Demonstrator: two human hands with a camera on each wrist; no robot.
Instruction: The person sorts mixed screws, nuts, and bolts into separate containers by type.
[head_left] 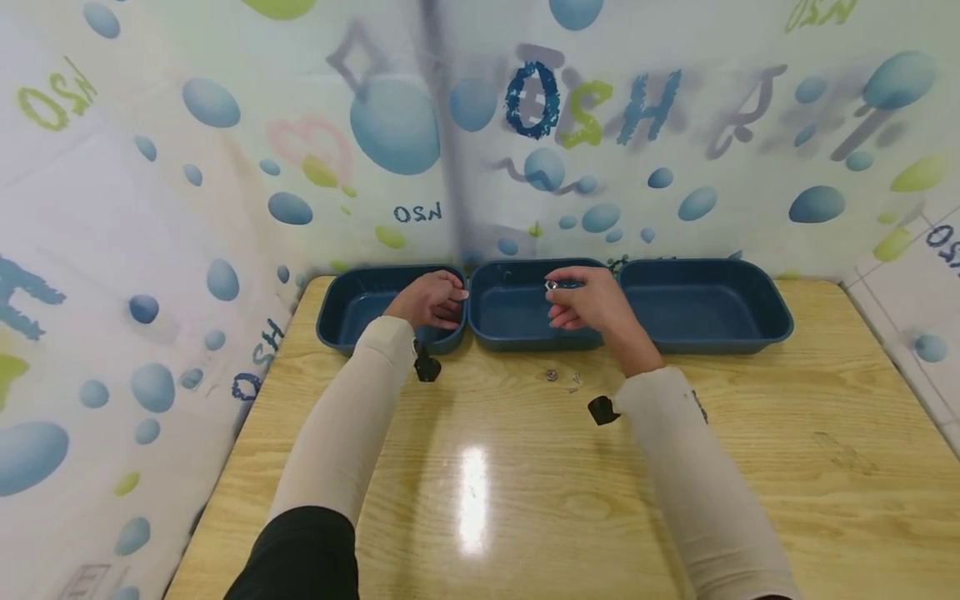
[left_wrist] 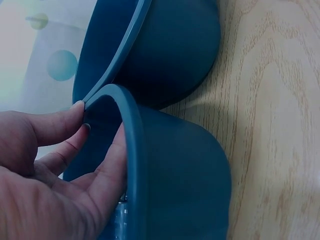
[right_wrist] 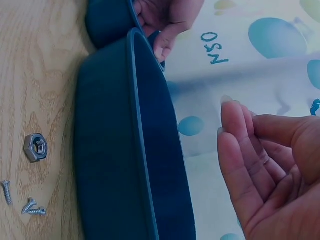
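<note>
Left hand (head_left: 433, 302): pinching left bin (head_left: 333, 321) rim
Right hand (head_left: 592, 300): pinching shiny metal piece (head_left: 552, 285) above middle bin (head_left: 517, 342)
Nut (right_wrist: 36, 147), screws (right_wrist: 36, 211): lying on table (head_left: 525, 467)
Good pinch: probably squeezing firmly, bracing rim steadily

Wood-grain table (head_left: 562, 500); on it three blue bins (head_left: 705, 310) side by side, metal nut (right_wrist: 36, 147), three screws (right_wrist: 31, 206)

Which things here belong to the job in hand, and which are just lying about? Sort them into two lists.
Apparently in the job:
Metal piece, pinched in the right grip
Left bin, rim held by the left grip
Middle bin, nearest the right grip
Nut and three screws on the table, likely

Perhaps just lying about:
Right bin, untouched
Patterned curtain, seemingly backdrop
</note>
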